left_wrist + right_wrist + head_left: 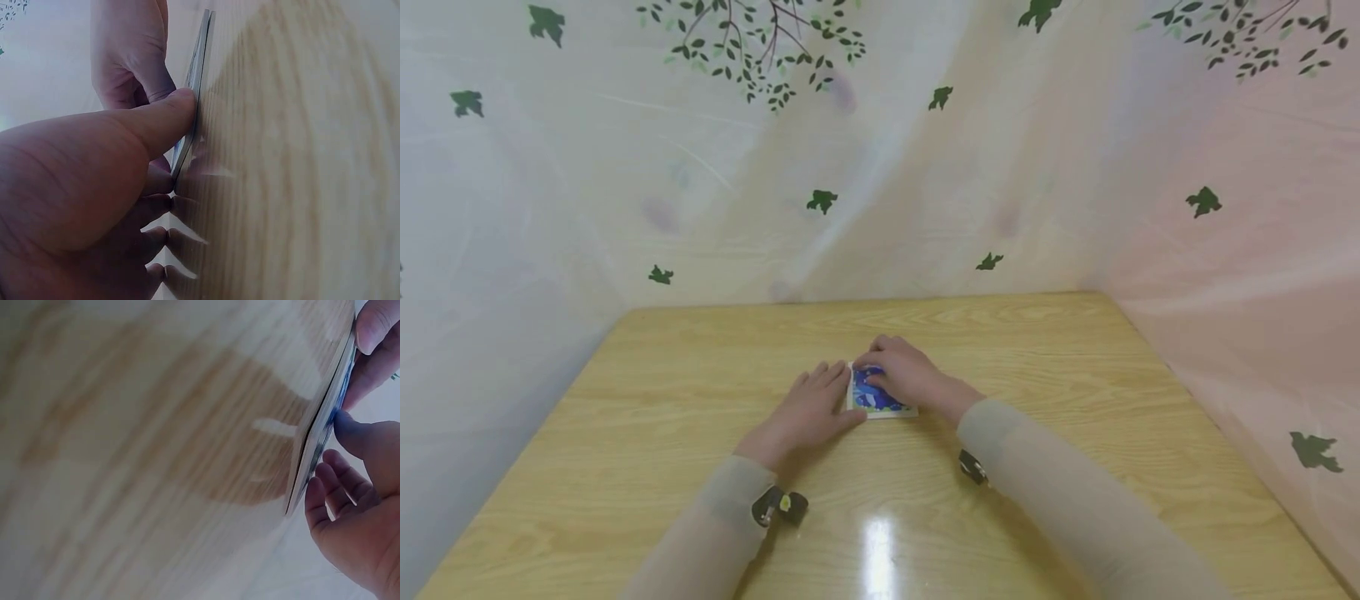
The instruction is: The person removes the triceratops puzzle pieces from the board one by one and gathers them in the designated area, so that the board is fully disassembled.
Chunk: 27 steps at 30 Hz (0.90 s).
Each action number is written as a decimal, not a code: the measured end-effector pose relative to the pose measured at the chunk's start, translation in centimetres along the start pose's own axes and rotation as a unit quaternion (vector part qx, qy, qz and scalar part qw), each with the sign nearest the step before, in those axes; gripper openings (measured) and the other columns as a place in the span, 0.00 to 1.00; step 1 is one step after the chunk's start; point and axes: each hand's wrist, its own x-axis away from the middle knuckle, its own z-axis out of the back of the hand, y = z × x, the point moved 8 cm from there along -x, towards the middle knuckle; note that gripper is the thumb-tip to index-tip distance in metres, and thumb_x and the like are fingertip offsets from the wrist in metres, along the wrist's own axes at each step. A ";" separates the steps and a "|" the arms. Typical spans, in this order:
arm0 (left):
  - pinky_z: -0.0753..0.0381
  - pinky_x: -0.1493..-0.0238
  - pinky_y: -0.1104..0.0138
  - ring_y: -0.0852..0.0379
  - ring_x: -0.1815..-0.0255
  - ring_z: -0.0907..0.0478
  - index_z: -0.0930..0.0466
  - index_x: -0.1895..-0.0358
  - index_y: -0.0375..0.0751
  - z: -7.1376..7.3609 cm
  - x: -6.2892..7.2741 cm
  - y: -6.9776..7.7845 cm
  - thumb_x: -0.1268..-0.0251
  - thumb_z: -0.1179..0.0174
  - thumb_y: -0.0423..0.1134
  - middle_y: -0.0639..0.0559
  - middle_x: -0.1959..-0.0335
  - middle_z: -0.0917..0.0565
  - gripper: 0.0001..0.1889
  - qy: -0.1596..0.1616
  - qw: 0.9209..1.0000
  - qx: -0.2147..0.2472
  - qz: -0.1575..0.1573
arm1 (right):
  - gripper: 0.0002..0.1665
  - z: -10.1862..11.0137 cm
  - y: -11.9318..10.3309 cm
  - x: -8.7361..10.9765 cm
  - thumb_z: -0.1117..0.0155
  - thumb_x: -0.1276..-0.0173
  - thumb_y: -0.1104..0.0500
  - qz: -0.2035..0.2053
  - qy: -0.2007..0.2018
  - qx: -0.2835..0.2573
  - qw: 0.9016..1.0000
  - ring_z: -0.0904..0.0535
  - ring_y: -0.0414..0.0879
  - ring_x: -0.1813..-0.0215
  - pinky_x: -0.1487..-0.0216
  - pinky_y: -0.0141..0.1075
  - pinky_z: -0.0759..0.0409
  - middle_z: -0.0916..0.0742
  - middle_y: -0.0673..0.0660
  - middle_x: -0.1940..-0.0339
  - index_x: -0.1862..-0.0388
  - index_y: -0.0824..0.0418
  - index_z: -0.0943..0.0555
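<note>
A small flat picture board (880,402), blue with a white border, lies on the wooden table between the two hands. It shows nearly edge-on in both wrist views. My left hand (808,414) rests at its left side, fingers extended and thumb (178,106) against the near edge. The right hand (904,372) reaches over the board from the right. Its thumb (350,432) touches the blue face, while several other fingers (331,490) bend loosely near the board's edge. Whether anything is pinched under the right fingertips is hidden.
The light wooden table (700,358) has a glossy surface with a bright reflection near the front. Pale cloth (880,167) printed with green leaves and branches hangs behind the table and along both sides. A small dark wrist device (781,506) sits on the left sleeve.
</note>
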 end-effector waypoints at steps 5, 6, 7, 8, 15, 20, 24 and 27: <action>0.58 0.13 0.35 0.28 0.10 0.54 0.45 0.13 0.29 0.1 0.0 -0.1 0.15 0.42 0.59 0.32 0.11 0.46 0.45 0.001 1.000 -0.002 -0.002 | 0.21 -0.4 0.3 -0.6 0.31 0.16 0.55 0.006 -0.003 0.010 1.000 0.20 0.53 0.36 0.31 0.48 0.18 0.15 0.56 0.37 0.28 0.50 0.14; 0.58 0.13 0.35 0.28 0.10 0.54 0.45 0.13 0.29 0.1 0.0 -0.1 0.15 0.42 0.59 0.32 0.11 0.46 0.45 0.002 1.000 -0.003 -0.003 | 0.21 -0.4 0.3 -0.7 0.31 0.16 0.55 0.009 -0.004 0.012 1.000 0.19 0.53 0.36 0.32 0.48 0.17 0.15 0.56 0.37 0.28 0.50 0.13; 0.58 0.13 0.35 0.28 0.10 0.54 0.45 0.13 0.29 0.1 0.0 -0.1 0.15 0.42 0.59 0.32 0.11 0.46 0.46 0.003 1.000 -0.004 -0.004 | 0.21 -0.4 0.4 -0.9 0.31 0.16 0.54 0.012 -0.006 0.016 1.000 0.19 0.53 0.37 0.32 0.48 0.17 0.15 0.56 0.37 0.28 0.49 0.13; 0.58 0.13 0.35 0.29 0.10 0.54 0.45 0.12 0.29 0.1 0.0 -0.1 0.15 0.42 0.59 0.32 0.11 0.46 0.45 0.003 1.000 -0.006 -0.005 | 0.21 -0.4 0.4 -1.1 0.31 0.16 0.54 0.015 -0.007 0.021 1.000 0.19 0.52 0.37 0.32 0.48 0.17 0.15 0.56 0.38 0.29 0.49 0.13; 0.57 0.13 0.35 0.29 0.10 0.54 0.45 0.12 0.29 0.3 -0.1 -0.3 0.14 0.43 0.61 0.33 0.11 0.46 0.46 0.003 1.000 -0.013 -0.004 | 0.21 0.0 0.8 -1.3 0.34 0.14 0.54 0.032 -0.035 0.021 0.999 0.20 0.49 0.40 0.34 0.44 0.17 0.16 0.55 0.38 0.27 0.49 0.14; 0.58 0.12 0.36 0.30 0.10 0.55 0.46 0.12 0.30 0.0 -0.2 -0.5 0.15 0.43 0.61 0.34 0.10 0.47 0.46 -0.002 1.000 -0.011 0.000 | 0.20 -0.1 0.7 -1.7 0.35 0.14 0.54 0.037 -0.043 0.011 0.998 0.20 0.50 0.37 0.30 0.48 0.18 0.16 0.56 0.38 0.28 0.48 0.14; 0.57 0.13 0.36 0.30 0.10 0.54 0.45 0.12 0.30 -0.1 -0.3 -0.6 0.15 0.43 0.61 0.34 0.10 0.46 0.46 -0.002 1.000 -0.011 -0.001 | 0.18 -0.3 0.9 -2.2 0.34 0.14 0.55 0.041 -0.051 -0.011 0.998 0.19 0.52 0.37 0.30 0.50 0.18 0.16 0.57 0.38 0.30 0.48 0.14; 0.57 0.13 0.35 0.30 0.10 0.54 0.45 0.12 0.31 -0.3 -0.4 -0.5 0.15 0.43 0.62 0.35 0.10 0.46 0.46 -0.003 1.000 -0.014 -0.002 | 0.18 -0.4 1.1 -2.3 0.33 0.15 0.56 0.044 -0.066 -0.028 0.996 0.18 0.53 0.36 0.31 0.50 0.17 0.17 0.58 0.39 0.31 0.49 0.15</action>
